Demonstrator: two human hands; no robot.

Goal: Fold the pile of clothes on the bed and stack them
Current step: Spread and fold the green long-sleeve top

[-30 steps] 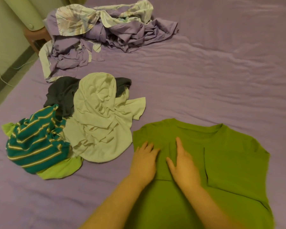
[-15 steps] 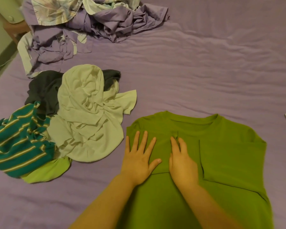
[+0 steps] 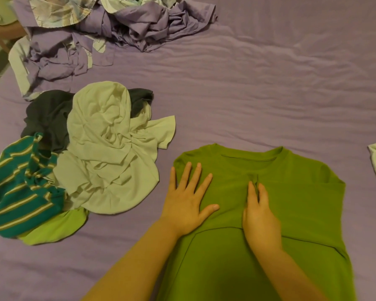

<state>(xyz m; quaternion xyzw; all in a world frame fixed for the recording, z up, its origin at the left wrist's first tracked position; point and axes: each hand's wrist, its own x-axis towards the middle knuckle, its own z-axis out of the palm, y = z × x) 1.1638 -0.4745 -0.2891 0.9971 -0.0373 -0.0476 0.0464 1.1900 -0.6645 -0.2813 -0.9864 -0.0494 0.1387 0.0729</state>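
Since 0.5 s ago, left hand [image 3: 188, 200] slid outward toward shirt's left edge; right hand [image 3: 259, 216] stayed mid-chest. Both lie flat, fingers straight, pressing the olive-green cotton T-shirt [image 3: 295, 200] on the purple bed [image 3: 269, 94]. Shirt's long axis runs collar-away to hem-near, w/ unfolded pile [image 3: 109, 148] nearer left hand.

Clothes pile [image 3: 91, 161] left of T-shirt [image 3: 291, 203], both on bed [image 3: 269, 94].

Open purple sheet [image 3: 269, 88] beyond the shirt, crumpled clothes pile [image 3: 109, 148] blocking left, bedding heap [image 3: 117, 25] far left
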